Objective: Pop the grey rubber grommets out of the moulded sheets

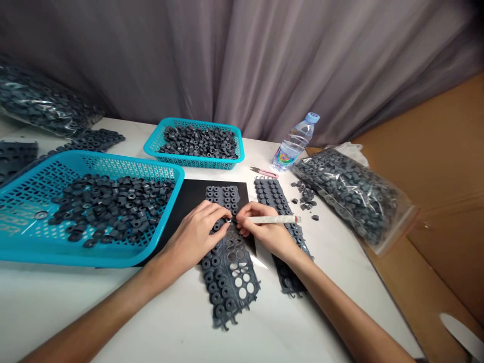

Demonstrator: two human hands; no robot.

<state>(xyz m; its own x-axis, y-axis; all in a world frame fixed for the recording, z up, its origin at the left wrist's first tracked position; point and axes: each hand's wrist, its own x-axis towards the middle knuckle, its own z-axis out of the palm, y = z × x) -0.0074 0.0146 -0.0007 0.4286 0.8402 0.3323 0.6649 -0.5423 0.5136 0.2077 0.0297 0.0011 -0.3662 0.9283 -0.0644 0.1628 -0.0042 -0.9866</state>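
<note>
A dark grey rubber sheet [227, 272] of moulded rings lies on a black mat [192, 196] in front of me; several of its rings are punched out and leave holes. My left hand [196, 234] rests on the sheet, fingertips pinched on a small ring at its middle. My right hand [264, 229] grips a white tape-wrapped tool [276, 220], its tip at the same ring. A second ring sheet [276, 201] lies under my right hand.
A turquoise basket [45, 252] of loose grey rings stands at the left, another basket [155, 146] behind. A water bottle [295, 143], small snips [263, 173] and a bag of rings [351, 194] lie at the right. More sheets and a bag sit far left.
</note>
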